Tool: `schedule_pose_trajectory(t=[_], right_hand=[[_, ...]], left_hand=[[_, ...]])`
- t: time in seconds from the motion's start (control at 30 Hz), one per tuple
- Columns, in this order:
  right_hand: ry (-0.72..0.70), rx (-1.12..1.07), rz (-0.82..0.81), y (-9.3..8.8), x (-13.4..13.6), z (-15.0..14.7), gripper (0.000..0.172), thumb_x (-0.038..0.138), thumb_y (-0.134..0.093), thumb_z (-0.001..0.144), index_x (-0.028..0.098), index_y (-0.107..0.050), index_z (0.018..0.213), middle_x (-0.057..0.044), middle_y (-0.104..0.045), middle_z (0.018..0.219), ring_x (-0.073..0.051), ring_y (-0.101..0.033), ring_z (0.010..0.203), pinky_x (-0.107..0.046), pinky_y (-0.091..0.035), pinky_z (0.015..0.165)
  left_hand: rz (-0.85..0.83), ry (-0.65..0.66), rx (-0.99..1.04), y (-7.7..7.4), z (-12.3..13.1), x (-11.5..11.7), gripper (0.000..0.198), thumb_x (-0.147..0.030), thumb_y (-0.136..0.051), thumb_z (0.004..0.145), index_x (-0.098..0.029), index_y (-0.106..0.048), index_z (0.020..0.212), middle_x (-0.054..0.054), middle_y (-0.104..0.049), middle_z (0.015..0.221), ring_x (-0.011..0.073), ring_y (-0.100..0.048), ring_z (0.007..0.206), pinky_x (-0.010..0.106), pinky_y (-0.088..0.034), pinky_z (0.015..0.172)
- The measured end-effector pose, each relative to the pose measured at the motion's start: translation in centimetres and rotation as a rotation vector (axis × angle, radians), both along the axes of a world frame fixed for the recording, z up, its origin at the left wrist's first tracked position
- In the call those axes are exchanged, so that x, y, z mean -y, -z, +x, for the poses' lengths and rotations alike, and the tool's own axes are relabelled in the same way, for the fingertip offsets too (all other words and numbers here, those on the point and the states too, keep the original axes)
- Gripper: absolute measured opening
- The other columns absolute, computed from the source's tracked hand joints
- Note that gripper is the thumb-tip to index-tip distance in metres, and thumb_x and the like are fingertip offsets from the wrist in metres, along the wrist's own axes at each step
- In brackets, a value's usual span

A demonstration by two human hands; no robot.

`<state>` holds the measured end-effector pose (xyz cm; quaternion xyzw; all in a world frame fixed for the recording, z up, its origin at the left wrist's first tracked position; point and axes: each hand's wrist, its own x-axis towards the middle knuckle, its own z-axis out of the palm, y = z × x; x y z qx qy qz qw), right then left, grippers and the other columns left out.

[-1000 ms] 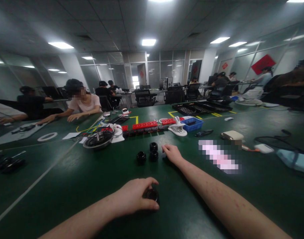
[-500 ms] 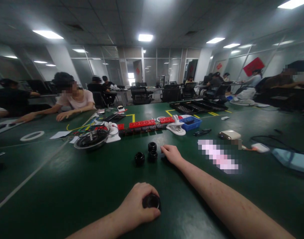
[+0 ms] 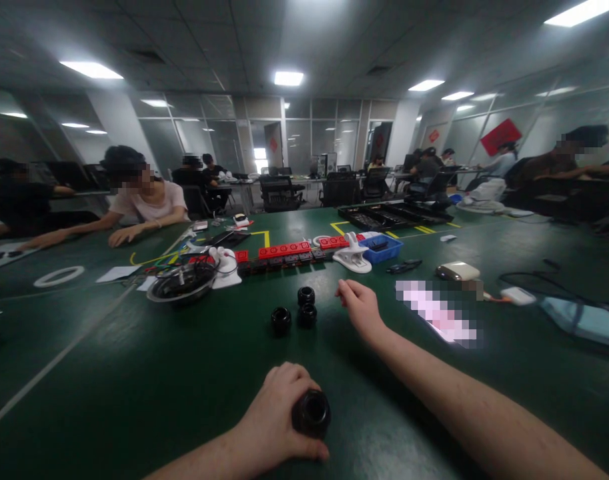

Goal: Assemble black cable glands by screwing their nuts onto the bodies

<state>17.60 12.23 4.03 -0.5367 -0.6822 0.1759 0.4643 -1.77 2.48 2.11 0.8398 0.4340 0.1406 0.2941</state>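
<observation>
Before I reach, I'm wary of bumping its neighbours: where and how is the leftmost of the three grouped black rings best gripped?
I'd grip the left ring by its round outer wall, thumb near and fingers far, coming from the left: its hole faces roughly upward, and the other two rings stand close on its right.

ceiling lights (image 3: 288, 79) glow above glass partitions (image 3: 299, 143) and black chairs (image 3: 279, 191).
</observation>
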Motion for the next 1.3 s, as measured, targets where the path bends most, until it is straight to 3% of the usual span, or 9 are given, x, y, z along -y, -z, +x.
schedule_pose_trajectory(t=[0.07, 0.13, 0.2, 0.3, 0.47, 0.7, 0.93, 1.3], right_hand=[[-0.091, 0.000, 0.023, -0.5, 2.9, -0.5, 0.032, 0.040, -0.033, 0.082, 0.019, -0.050, 0.063, -0.001, -0.049, 0.058, -0.015, -0.049, 0.058, -0.024, -0.039, 0.054], [-0.300, 0.026, 0.077, -0.4, 6.0, -1.0, 0.020, 0.037, -0.043, 0.079, 0.021, -0.051, 0.087, -0.002, -0.055, 0.074, -0.016, -0.052, 0.068, -0.026, -0.043, 0.062], [-0.474, 0.093, 0.132, 0.0, 8.5, -1.4, 0.033, 0.035, -0.049, 0.076, 0.024, -0.043, 0.107, -0.006, -0.054, 0.093, -0.019, -0.051, 0.081, -0.030, -0.043, 0.071], [-0.586, 0.196, 0.128, 0.4, 10.3, -1.9, 0.048, 0.042, -0.056, 0.071, 0.024, -0.040, 0.112, -0.009, -0.050, 0.104, -0.022, -0.048, 0.091, -0.036, -0.041, 0.079], [-0.585, 0.376, 0.054, 0.5, 10.3, -2.5, 0.042, 0.049, -0.053, 0.071, 0.017, -0.052, 0.098, -0.009, -0.051, 0.098, -0.022, -0.046, 0.086, -0.038, -0.038, 0.075], [-0.573, 0.437, 0.081, 1.0, 9.9, -2.7, 0.027, 0.034, -0.062, 0.068, 0.018, -0.054, 0.088, -0.006, -0.053, 0.090, -0.020, -0.044, 0.081, -0.036, -0.036, 0.071], [-0.630, 0.403, 0.045, 0.7, 9.9, -2.5, 0.022, 0.022, -0.058, 0.068, 0.015, -0.055, 0.089, -0.007, -0.052, 0.088, -0.019, -0.043, 0.080, -0.033, -0.037, 0.069], [-0.800, 0.337, 0.226, 0.2, 10.4, -2.4, 0.031, 0.013, -0.043, 0.070, 0.014, -0.055, 0.098, -0.008, -0.055, 0.098, -0.020, -0.045, 0.090, -0.036, -0.037, 0.080]], left_hand=[[0.029, 0.012, 0.000, 0.4, -0.4, -0.2, 0.067, -0.060, -0.070, 0.042, -0.026, -0.056, 0.097, 0.004, -0.050, 0.099, 0.0247, -0.044, 0.091, 0.036, -0.035, 0.078], [0.063, 0.026, 0.003, 0.6, -0.7, -0.3, 0.068, -0.059, -0.071, 0.042, -0.024, -0.054, 0.099, 0.005, -0.050, 0.100, 0.0248, -0.043, 0.091, 0.036, -0.035, 0.079], [0.089, 0.013, 0.000, 0.7, -0.8, -0.4, 0.066, -0.057, -0.071, 0.043, -0.021, -0.054, 0.095, 0.005, -0.050, 0.097, 0.0240, -0.044, 0.089, 0.036, -0.035, 0.078], [0.093, -0.035, -0.019, 0.5, -0.7, -0.4, 0.051, -0.052, -0.070, 0.050, -0.019, -0.054, 0.087, 0.004, -0.052, 0.090, 0.0219, -0.045, 0.084, 0.034, -0.036, 0.075], [0.102, -0.076, -0.054, 0.1, -0.1, -0.2, 0.036, -0.039, -0.068, 0.058, -0.020, -0.054, 0.084, 0.002, -0.051, 0.088, 0.0190, -0.044, 0.082, 0.031, -0.036, 0.074], [0.134, -0.090, -0.074, 0.4, -0.1, -0.3, 0.033, -0.038, -0.068, 0.056, -0.019, -0.050, 0.076, 0.000, -0.049, 0.085, 0.0175, -0.043, 0.079, 0.030, -0.035, 0.071], [0.145, -0.090, -0.067, 0.4, -0.1, -0.3, 0.030, -0.034, -0.067, 0.057, -0.019, -0.051, 0.077, -0.001, -0.048, 0.082, 0.0166, -0.043, 0.078, 0.029, -0.034, 0.071], [0.175, -0.095, -0.064, 0.8, 0.0, -0.3, 0.029, -0.028, -0.068, 0.052, -0.019, -0.051, 0.074, -0.002, -0.049, 0.079, 0.0162, -0.043, 0.077, 0.029, -0.032, 0.069]])
